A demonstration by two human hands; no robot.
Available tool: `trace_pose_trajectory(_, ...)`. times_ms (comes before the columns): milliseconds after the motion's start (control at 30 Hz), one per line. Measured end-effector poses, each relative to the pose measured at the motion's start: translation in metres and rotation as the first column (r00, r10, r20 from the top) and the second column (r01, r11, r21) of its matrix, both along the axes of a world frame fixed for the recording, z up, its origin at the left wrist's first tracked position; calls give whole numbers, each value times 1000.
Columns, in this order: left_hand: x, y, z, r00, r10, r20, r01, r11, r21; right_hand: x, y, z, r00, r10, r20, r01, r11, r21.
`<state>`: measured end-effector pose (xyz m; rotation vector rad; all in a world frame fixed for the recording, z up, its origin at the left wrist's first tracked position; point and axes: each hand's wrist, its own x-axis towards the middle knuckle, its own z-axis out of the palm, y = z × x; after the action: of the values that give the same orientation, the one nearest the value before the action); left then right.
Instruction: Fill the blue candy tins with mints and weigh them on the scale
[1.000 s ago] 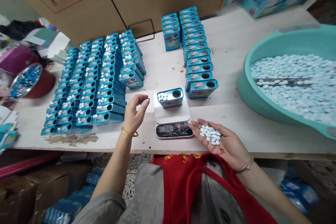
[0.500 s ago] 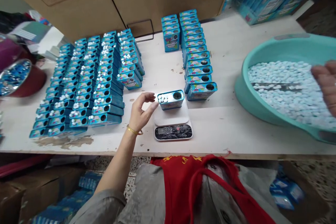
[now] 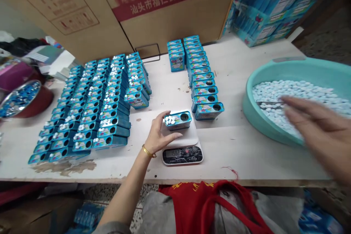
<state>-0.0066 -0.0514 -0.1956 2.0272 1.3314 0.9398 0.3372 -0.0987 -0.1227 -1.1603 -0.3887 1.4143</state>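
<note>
My left hand is at the left end of a blue candy tin on a small white scale. Its thumb and fingers are apart around the tin's near and far sides; I cannot tell whether they touch it. Several white candies lie on the tin's top, left of its dark round opening. The scale's display appears to read 158.2. My right hand, smeared by motion, hangs over the near side of a teal tub of pale candies. Whether it holds anything is hidden by blur.
Rows of blue tins topped with white candies stand on the left. Two more rows of tins stand beyond the scale. A red bowl, a large carton and wrapped packs border the table.
My left hand has moved from beside the tin to around its left end. My right hand has swung left over the tub. The camera view has tilted up.
</note>
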Motion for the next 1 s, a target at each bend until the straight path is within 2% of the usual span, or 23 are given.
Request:
trace_pose_trajectory(33,4,1,-2,1000,5,11,-5,1000,-3,-32,-3,1,999,28,47,-26,998,-54)
trace_pose_trajectory(67,8,3,-3,1000,10,22,-10,1000,7,-63,-5,0,997,76,12,-74,990,-118)
trace_pose_trajectory(133,14,3,0,1000,5,-3,-4,997,75,-116,-4,-3,942,153,-299,-226,947,-227)
trace_pose_trajectory(200,17,1,9,990,-3,-143,34,977,212,-150,0,-7,847,106,-521,-285,918,-277)
trace_pose_trajectory(267,19,-4,24,940,31,-339,107,918,381,-167,5,-9,778,13,-628,-222,941,-257)
trace_pose_trajectory(333,20,-11,38,883,102,-459,178,831,527,-172,10,-9,752,-79,-654,-114,962,-247)
trace_pose_trajectory(433,20,-20,52,858,181,-481,218,718,660,-171,13,-9,734,-127,-667,-61,966,-251)
trace_pose_trajectory(533,18,-24,54,864,214,-457,213,667,714,-170,13,-11,707,-113,-698,-77,969,-234)
trace_pose_trajectory(633,13,-23,48,882,189,-431,185,704,686,-170,14,-13,697,-125,-706,-88,962,-257)
trace_pose_trajectory(733,10,-20,40,918,154,-366,104,797,595,-168,14,-13,708,-116,-697,-96,961,-258)
trace_pose_trajectory(867,9,-13,25,988,113,-107,-73,944,322,-158,11,-19,762,-54,-646,-127,965,-230)
trace_pose_trajectory(933,10,-9,14,993,111,44,-117,977,180,-150,7,-25,785,-16,-619,-149,965,-214)
trace_pose_trajectory(1000,10,-4,3,984,112,140,-125,988,94,-142,2,-33,798,16,-603,-166,967,-195)
